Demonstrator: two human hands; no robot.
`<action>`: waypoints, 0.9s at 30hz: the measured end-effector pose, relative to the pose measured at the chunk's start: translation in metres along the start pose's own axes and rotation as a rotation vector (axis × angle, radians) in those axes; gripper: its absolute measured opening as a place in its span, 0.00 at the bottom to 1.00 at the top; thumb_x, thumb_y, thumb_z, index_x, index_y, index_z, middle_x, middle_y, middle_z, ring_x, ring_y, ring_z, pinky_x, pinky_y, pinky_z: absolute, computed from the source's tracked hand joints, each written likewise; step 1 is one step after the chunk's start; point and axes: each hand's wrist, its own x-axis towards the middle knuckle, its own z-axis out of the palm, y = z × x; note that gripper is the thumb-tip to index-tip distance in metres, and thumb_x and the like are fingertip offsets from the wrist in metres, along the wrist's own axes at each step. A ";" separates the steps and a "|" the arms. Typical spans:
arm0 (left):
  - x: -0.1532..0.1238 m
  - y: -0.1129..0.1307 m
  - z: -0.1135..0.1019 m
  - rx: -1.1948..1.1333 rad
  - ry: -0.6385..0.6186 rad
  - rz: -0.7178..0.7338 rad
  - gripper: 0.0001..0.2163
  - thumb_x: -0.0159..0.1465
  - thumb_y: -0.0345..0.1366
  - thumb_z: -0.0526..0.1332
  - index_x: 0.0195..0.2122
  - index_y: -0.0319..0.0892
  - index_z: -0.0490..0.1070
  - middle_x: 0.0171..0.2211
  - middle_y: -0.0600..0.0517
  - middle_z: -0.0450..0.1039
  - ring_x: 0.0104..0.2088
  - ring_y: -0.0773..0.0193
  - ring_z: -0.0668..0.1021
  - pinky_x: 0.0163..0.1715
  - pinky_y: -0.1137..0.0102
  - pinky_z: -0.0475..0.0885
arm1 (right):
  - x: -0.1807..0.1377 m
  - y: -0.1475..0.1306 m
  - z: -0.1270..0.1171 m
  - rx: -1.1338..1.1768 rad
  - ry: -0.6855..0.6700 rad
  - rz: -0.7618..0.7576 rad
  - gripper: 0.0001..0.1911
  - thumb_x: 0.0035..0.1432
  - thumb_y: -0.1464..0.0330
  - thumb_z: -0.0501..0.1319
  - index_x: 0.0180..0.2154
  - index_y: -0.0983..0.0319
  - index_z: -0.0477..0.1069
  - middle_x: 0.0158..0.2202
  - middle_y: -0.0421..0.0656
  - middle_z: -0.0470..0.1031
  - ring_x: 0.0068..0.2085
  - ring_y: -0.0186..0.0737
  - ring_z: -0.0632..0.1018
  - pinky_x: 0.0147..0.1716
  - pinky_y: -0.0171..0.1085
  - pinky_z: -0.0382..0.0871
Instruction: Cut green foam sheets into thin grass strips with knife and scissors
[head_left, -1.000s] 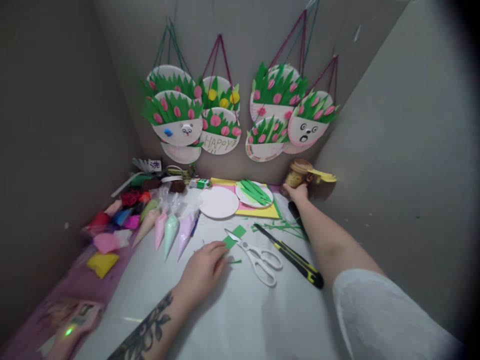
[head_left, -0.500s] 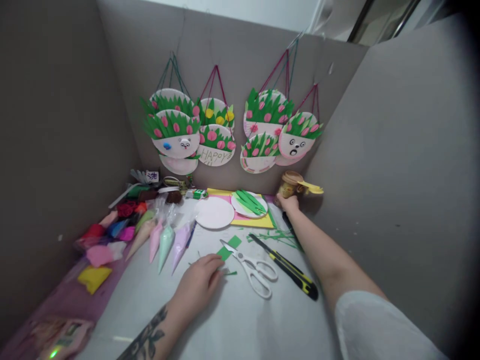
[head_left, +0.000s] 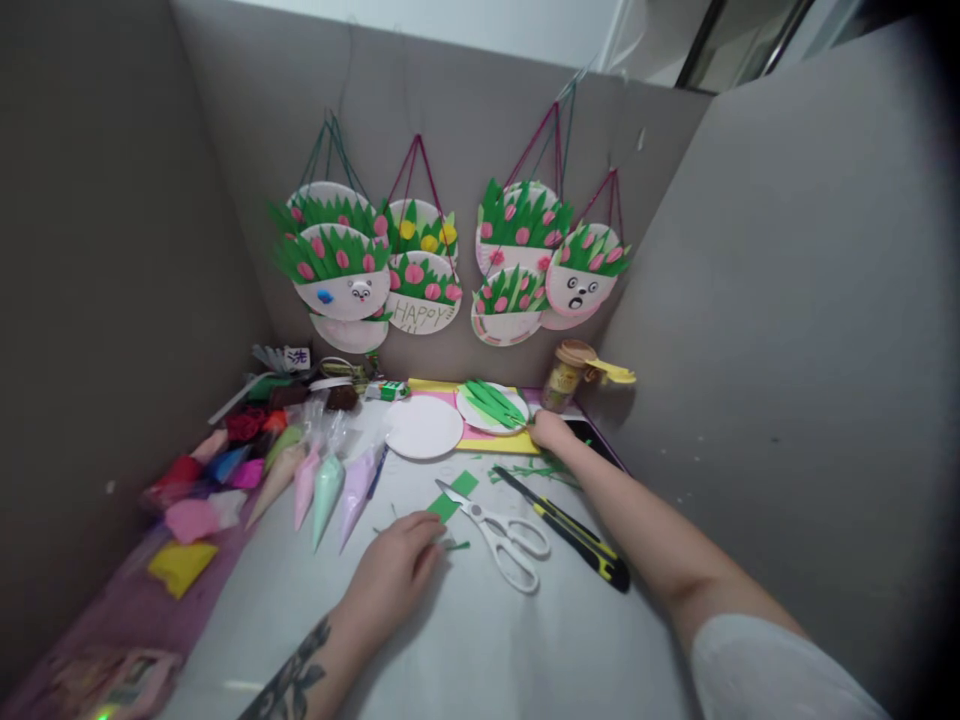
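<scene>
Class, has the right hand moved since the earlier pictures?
Yes: judged against the round white paper plate bearing green strips, the bare right hand has moved left, towards it, away from the brown-lidded cylindrical container.

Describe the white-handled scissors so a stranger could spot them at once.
On the broad white tabletop, find the person's left hand, then look just to its right. There lie the white-handled scissors, grey blades across a flat green paper strip. Two finger loops set them apart from the long black-and-yellow utility knife farther right.
</scene>
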 end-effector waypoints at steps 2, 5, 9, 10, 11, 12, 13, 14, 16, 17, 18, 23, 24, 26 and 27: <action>0.000 0.000 -0.001 -0.007 0.005 -0.003 0.14 0.65 0.36 0.52 0.46 0.45 0.74 0.50 0.46 0.73 0.50 0.57 0.75 0.52 0.62 0.70 | 0.001 -0.001 0.000 0.005 -0.006 0.029 0.09 0.46 0.69 0.68 0.31 0.64 0.71 0.44 0.59 0.76 0.51 0.56 0.74 0.48 0.45 0.67; 0.001 -0.001 -0.001 -0.011 0.008 -0.008 0.13 0.65 0.36 0.52 0.46 0.45 0.74 0.50 0.46 0.74 0.50 0.57 0.75 0.52 0.62 0.70 | 0.003 -0.002 -0.001 0.058 -0.028 0.069 0.10 0.47 0.68 0.68 0.33 0.65 0.71 0.45 0.60 0.75 0.54 0.56 0.72 0.48 0.43 0.68; 0.003 -0.001 0.001 -0.025 0.021 -0.008 0.13 0.66 0.36 0.52 0.45 0.45 0.74 0.49 0.46 0.74 0.49 0.58 0.75 0.52 0.63 0.70 | 0.001 -0.003 -0.002 0.217 -0.121 0.142 0.11 0.46 0.69 0.67 0.34 0.64 0.71 0.37 0.55 0.78 0.46 0.51 0.77 0.39 0.38 0.72; 0.004 -0.001 0.002 -0.030 0.018 -0.002 0.13 0.66 0.36 0.52 0.45 0.45 0.74 0.49 0.46 0.74 0.49 0.58 0.75 0.52 0.63 0.70 | -0.001 -0.003 -0.003 0.272 -0.158 0.163 0.10 0.47 0.70 0.67 0.34 0.64 0.70 0.34 0.52 0.78 0.42 0.49 0.78 0.36 0.37 0.73; 0.004 -0.001 0.003 -0.034 0.012 0.004 0.13 0.66 0.36 0.52 0.45 0.45 0.74 0.49 0.46 0.74 0.49 0.58 0.76 0.51 0.63 0.71 | -0.003 -0.004 -0.002 0.331 -0.200 0.181 0.10 0.47 0.71 0.66 0.34 0.64 0.69 0.31 0.49 0.78 0.39 0.47 0.79 0.33 0.36 0.74; 0.004 0.000 0.004 -0.037 0.003 0.009 0.13 0.66 0.36 0.52 0.45 0.45 0.74 0.48 0.46 0.74 0.48 0.58 0.76 0.51 0.63 0.71 | -0.005 -0.005 -0.002 0.391 -0.243 0.196 0.08 0.48 0.72 0.64 0.34 0.64 0.69 0.30 0.47 0.77 0.36 0.45 0.80 0.31 0.36 0.74; 0.004 0.001 0.004 -0.038 -0.005 0.012 0.13 0.65 0.35 0.52 0.45 0.45 0.74 0.48 0.46 0.74 0.48 0.58 0.76 0.51 0.63 0.71 | -0.008 -0.006 -0.002 0.451 -0.287 0.208 0.07 0.49 0.73 0.63 0.33 0.64 0.69 0.28 0.46 0.77 0.33 0.43 0.80 0.30 0.36 0.75; 0.004 0.001 0.004 -0.036 -0.012 0.012 0.13 0.65 0.35 0.52 0.45 0.45 0.74 0.48 0.46 0.74 0.48 0.59 0.76 0.51 0.64 0.71 | -0.011 -0.007 -0.002 0.508 -0.327 0.214 0.06 0.50 0.75 0.61 0.33 0.65 0.68 0.27 0.45 0.77 0.32 0.42 0.80 0.29 0.36 0.75; 0.004 0.002 0.003 -0.029 -0.017 0.010 0.13 0.65 0.35 0.52 0.45 0.44 0.74 0.48 0.46 0.74 0.48 0.59 0.76 0.51 0.64 0.71 | -0.017 -0.008 -0.001 0.610 -0.383 0.213 0.07 0.49 0.79 0.59 0.33 0.65 0.68 0.26 0.44 0.77 0.30 0.40 0.80 0.30 0.36 0.76; 0.003 0.002 0.003 -0.024 -0.013 0.008 0.13 0.65 0.34 0.52 0.45 0.44 0.74 0.49 0.46 0.74 0.48 0.58 0.76 0.51 0.64 0.71 | -0.020 -0.008 -0.001 0.653 -0.398 0.211 0.09 0.48 0.80 0.58 0.33 0.65 0.68 0.25 0.43 0.76 0.29 0.40 0.79 0.30 0.36 0.76; 0.003 0.002 0.002 -0.021 -0.006 0.005 0.13 0.65 0.35 0.52 0.45 0.45 0.74 0.49 0.46 0.74 0.49 0.58 0.76 0.51 0.64 0.71 | -0.023 -0.007 -0.002 0.690 -0.406 0.210 0.11 0.47 0.81 0.57 0.33 0.64 0.68 0.25 0.42 0.76 0.29 0.39 0.79 0.30 0.36 0.76; 0.003 -0.003 -0.001 -0.003 0.040 -0.008 0.13 0.66 0.37 0.53 0.45 0.44 0.75 0.48 0.46 0.74 0.49 0.57 0.75 0.51 0.62 0.70 | -0.040 0.006 -0.006 0.789 -0.432 0.234 0.12 0.45 0.83 0.56 0.31 0.64 0.67 0.21 0.41 0.74 0.25 0.40 0.78 0.28 0.37 0.76; 0.003 -0.003 0.000 0.005 0.038 -0.002 0.13 0.65 0.37 0.53 0.45 0.44 0.75 0.49 0.45 0.74 0.49 0.57 0.75 0.51 0.61 0.70 | -0.043 0.010 -0.007 0.798 -0.441 0.240 0.12 0.44 0.83 0.56 0.31 0.64 0.68 0.21 0.42 0.74 0.25 0.41 0.78 0.28 0.37 0.76; 0.004 -0.003 0.001 0.027 0.016 0.021 0.12 0.65 0.35 0.54 0.45 0.44 0.75 0.49 0.45 0.74 0.49 0.55 0.74 0.51 0.60 0.70 | -0.049 0.018 -0.009 0.810 -0.463 0.253 0.11 0.43 0.84 0.57 0.29 0.65 0.68 0.20 0.43 0.75 0.25 0.42 0.79 0.28 0.38 0.76; 0.004 -0.002 0.001 0.037 0.001 0.035 0.12 0.64 0.34 0.54 0.45 0.45 0.75 0.49 0.46 0.74 0.50 0.55 0.73 0.50 0.59 0.69 | -0.051 0.022 -0.010 0.816 -0.467 0.261 0.11 0.43 0.84 0.57 0.28 0.65 0.69 0.20 0.44 0.75 0.25 0.43 0.79 0.28 0.39 0.76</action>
